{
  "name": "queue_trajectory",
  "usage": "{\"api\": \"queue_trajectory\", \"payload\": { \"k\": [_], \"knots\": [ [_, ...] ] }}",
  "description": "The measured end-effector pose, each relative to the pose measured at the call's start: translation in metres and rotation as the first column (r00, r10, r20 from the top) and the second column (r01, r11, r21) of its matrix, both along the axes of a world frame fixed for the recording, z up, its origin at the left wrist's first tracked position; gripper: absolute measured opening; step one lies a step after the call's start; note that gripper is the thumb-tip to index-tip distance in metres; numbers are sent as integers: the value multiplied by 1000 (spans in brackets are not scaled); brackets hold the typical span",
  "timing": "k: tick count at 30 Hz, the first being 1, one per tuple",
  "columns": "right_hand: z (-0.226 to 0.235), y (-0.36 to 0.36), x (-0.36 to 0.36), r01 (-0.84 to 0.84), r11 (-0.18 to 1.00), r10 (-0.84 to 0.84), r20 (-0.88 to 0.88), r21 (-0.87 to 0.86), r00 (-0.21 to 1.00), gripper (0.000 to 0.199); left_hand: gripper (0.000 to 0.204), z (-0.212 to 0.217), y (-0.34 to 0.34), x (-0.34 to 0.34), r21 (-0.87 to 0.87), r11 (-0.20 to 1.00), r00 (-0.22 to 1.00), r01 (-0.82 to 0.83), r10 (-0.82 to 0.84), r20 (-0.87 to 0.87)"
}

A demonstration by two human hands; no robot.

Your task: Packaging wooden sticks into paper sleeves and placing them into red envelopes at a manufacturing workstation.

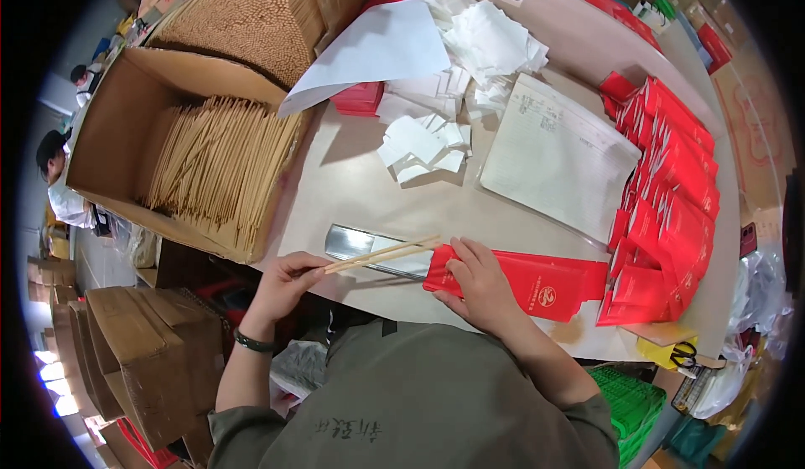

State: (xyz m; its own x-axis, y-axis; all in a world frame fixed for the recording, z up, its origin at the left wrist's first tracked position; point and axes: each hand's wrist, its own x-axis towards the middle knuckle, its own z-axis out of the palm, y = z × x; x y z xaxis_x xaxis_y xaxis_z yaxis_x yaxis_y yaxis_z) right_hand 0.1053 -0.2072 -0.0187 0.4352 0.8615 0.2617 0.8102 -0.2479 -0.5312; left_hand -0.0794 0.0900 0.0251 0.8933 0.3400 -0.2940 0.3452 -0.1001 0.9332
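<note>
Left hand [295, 278]: pinching chopsticks [344, 265], centre; a loosened pinch could splay them.
Right hand [480, 280]: half-curled, gripping red sleeve [440, 272]; slanted tips could snag.

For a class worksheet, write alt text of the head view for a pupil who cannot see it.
A person's left hand holds thin wooden sticks toward the right hand, which rests on flat red packets on a table. At left, a cardboard box holds many more sticks; at right, more red packets lie piled, with white papers between.
</note>
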Motion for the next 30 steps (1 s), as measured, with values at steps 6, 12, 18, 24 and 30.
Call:
{"api": "queue_trajectory", "payload": {
  "k": [6, 12, 18, 24, 30],
  "knots": [
    [6, -1, 5, -5, 1000, 5, -14, 14, 1000, 39, 11, -16, 28, 17, 283, 949, 984, 143, -104, -148],
    [5, 5, 8, 35, 999, -35, 19, 21, 999, 38, 16, -17, -77, 84, 598, 765, 914, 242, -385, 123],
    [6, 3, 8, -19, 999, 20, 20, -33, 1000, 40, 15, -18, -63, 97, 539, 811, 951, 229, -305, 55],
    [6, 9, 6, -47, 999, 47, 17, 0, 999, 43, 19, -28, -97, 92, 632, 767, 968, 108, -226, 109],
    [-2, 5, 3, -38, 999, 36, 78, 32, 996, 43, 36, -22, -126, 90, 115, 975, 978, 187, -196, 72]
  ]
}}
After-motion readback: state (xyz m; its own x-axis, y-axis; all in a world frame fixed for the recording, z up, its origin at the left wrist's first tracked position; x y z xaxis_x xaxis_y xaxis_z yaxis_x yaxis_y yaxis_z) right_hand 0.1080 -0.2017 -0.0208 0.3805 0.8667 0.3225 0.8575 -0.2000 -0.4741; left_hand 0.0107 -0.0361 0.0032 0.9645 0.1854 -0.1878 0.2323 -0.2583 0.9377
